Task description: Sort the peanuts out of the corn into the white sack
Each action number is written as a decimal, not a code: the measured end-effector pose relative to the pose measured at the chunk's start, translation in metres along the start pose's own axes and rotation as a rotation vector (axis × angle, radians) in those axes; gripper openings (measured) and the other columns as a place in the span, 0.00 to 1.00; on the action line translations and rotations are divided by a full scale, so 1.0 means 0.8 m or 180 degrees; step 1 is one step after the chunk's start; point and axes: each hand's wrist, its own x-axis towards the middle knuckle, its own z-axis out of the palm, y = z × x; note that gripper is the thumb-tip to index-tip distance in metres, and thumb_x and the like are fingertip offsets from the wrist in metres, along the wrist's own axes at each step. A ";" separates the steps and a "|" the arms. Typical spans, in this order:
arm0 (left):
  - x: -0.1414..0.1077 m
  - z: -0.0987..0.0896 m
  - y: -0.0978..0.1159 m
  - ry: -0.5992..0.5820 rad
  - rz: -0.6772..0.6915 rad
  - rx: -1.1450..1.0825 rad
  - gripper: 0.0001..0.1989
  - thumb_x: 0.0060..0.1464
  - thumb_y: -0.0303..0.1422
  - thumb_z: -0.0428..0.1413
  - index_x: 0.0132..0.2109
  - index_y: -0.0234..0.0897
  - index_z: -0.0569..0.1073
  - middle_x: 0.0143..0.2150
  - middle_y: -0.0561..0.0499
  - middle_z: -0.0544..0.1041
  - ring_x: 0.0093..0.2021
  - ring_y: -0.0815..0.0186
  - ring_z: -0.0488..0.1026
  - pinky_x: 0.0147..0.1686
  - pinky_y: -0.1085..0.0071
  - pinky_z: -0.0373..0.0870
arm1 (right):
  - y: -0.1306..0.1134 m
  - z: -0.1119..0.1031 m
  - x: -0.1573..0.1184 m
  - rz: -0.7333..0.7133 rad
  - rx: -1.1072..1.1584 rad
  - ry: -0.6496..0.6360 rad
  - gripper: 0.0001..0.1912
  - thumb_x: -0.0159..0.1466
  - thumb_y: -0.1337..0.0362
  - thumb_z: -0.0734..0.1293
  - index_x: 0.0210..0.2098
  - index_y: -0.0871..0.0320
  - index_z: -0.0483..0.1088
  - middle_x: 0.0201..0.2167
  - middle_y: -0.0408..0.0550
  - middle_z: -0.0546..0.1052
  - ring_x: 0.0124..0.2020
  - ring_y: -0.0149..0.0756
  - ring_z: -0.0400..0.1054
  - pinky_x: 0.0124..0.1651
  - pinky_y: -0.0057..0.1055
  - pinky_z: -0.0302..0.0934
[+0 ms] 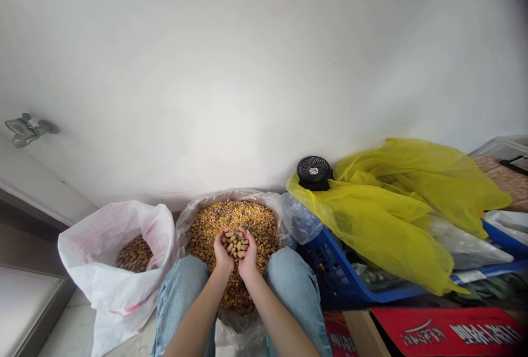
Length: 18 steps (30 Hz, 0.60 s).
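While left hand (223,251) and right hand (248,253) cupped peanuts (235,243) loosely | beneath grip: more lay among corn (233,210) | leftward: sack (117,288) was part-filled

Left hand (224,253) and right hand (248,253): palms hidden beneath peanuts (235,244). Mixed grain (234,211), under the hands: partly covered by forearms (205,305). Blue basket (325,266), right of the hands: contents mostly masked by yellow netting (383,214). Black fan (313,171), beyond the right hand: emblem too small to read. Clear tub (505,141), far right of the hands: cut off by the picture's edge.
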 end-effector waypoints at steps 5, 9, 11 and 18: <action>0.003 -0.002 -0.003 -0.0038 0.0122 0.0102 0.03 0.43 0.28 0.49 0.25 0.36 0.66 0.24 0.54 0.70 0.26 0.71 0.69 0.34 0.73 0.65 | 0.002 0.002 -0.001 -0.0022 -0.0159 -0.0006 0.10 0.50 0.60 0.62 0.29 0.59 0.69 0.30 0.44 0.76 0.33 0.30 0.69 0.39 0.28 0.63; 0.003 0.001 -0.003 -0.0086 0.0131 0.0027 0.03 0.43 0.27 0.49 0.25 0.35 0.67 0.24 0.54 0.70 0.26 0.71 0.69 0.34 0.74 0.65 | 0.001 0.005 -0.001 -0.0020 -0.0140 0.0001 0.10 0.50 0.60 0.62 0.28 0.59 0.70 0.29 0.44 0.76 0.32 0.30 0.69 0.39 0.28 0.63; 0.003 0.002 -0.002 -0.0062 0.0127 -0.0007 0.03 0.43 0.27 0.49 0.26 0.35 0.67 0.24 0.54 0.70 0.26 0.71 0.69 0.33 0.74 0.65 | 0.000 0.006 -0.002 -0.0001 -0.0123 -0.0014 0.10 0.50 0.60 0.62 0.28 0.59 0.70 0.28 0.43 0.75 0.31 0.30 0.69 0.38 0.28 0.63; 0.008 0.001 -0.001 0.0014 0.0107 0.0011 0.03 0.43 0.27 0.49 0.27 0.36 0.67 0.24 0.55 0.70 0.25 0.72 0.68 0.33 0.74 0.64 | -0.002 0.007 -0.001 0.0003 -0.0055 0.0033 0.08 0.48 0.62 0.63 0.27 0.58 0.69 0.27 0.42 0.75 0.30 0.30 0.69 0.37 0.28 0.63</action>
